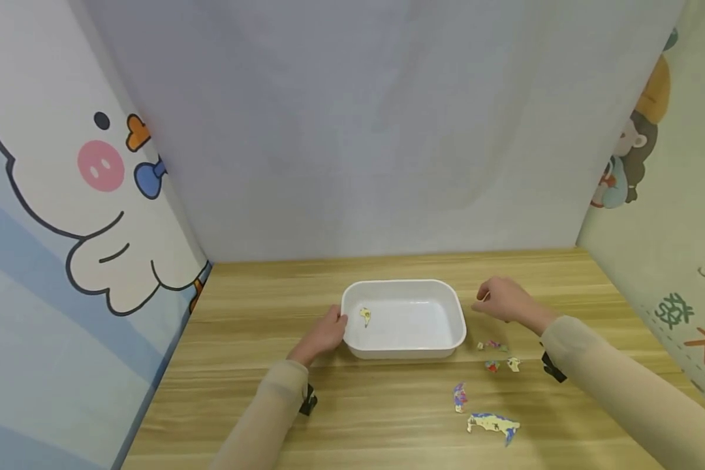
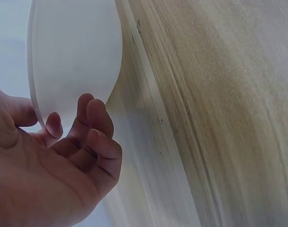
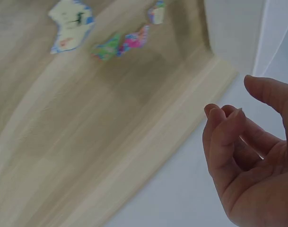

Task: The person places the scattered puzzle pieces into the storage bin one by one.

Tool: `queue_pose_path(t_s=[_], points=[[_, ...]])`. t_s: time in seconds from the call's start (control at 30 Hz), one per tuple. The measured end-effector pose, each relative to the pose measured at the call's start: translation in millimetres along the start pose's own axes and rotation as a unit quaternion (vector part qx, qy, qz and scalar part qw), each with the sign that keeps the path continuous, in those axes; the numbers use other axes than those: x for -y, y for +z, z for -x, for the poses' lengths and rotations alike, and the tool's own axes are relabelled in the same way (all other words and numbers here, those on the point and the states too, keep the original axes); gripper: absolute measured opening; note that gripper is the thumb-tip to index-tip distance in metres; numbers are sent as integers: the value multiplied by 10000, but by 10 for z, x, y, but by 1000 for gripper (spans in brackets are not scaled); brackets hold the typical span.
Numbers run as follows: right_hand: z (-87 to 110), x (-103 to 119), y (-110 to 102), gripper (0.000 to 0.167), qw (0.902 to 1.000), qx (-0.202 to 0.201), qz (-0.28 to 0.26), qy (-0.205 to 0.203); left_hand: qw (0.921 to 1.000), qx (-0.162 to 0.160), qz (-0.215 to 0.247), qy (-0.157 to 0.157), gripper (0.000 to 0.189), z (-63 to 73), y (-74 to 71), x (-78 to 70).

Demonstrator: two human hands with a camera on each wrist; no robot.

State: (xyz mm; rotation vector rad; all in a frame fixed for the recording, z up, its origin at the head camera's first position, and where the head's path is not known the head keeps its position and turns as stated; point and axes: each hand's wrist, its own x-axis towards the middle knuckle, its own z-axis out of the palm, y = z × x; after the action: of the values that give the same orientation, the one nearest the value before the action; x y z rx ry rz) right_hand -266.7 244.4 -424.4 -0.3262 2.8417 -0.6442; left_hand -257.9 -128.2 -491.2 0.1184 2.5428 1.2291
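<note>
A white rectangular plastic tray (image 1: 405, 354) sits on the wooden table, with one pale yellow paper scrap (image 1: 365, 316) lying inside at its left. My left hand (image 1: 324, 334) grips the tray's left rim; in the left wrist view the thumb and curled fingers meet around the tray wall (image 2: 75, 52). Beyond the tray's right side my right hand (image 1: 503, 300) hovers with loosely bent fingers. The right wrist view shows a gap between thumb and fingers (image 3: 224, 137), and nothing held. Under and in front of it lie small colourful scraps (image 1: 492, 366), irregular in outline.
Nearer the front lie a purple and red scrap (image 1: 459, 397) and a larger yellow and blue piece (image 1: 493, 423). A grey curtain (image 1: 388, 130) hangs behind the table (image 1: 258, 418). Printed cartoon cloths stand at the left (image 1: 53, 163) and right.
</note>
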Motion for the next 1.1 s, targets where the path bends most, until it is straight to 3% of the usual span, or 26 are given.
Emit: queue_pose_path(t_s=[0.4,0.73,1.1], points=[[220,-232,49,36,9995,280,-87,141,10000,-22,-56,37,36,17,-24,-24],[441,-382,103,31,9963,758,349,-191,9999,3,-135,29,36,36,-11,-24],[633,-465,196,39,9941,942,381,-373,9999,49,-121,5,38,-10,-9,3]])
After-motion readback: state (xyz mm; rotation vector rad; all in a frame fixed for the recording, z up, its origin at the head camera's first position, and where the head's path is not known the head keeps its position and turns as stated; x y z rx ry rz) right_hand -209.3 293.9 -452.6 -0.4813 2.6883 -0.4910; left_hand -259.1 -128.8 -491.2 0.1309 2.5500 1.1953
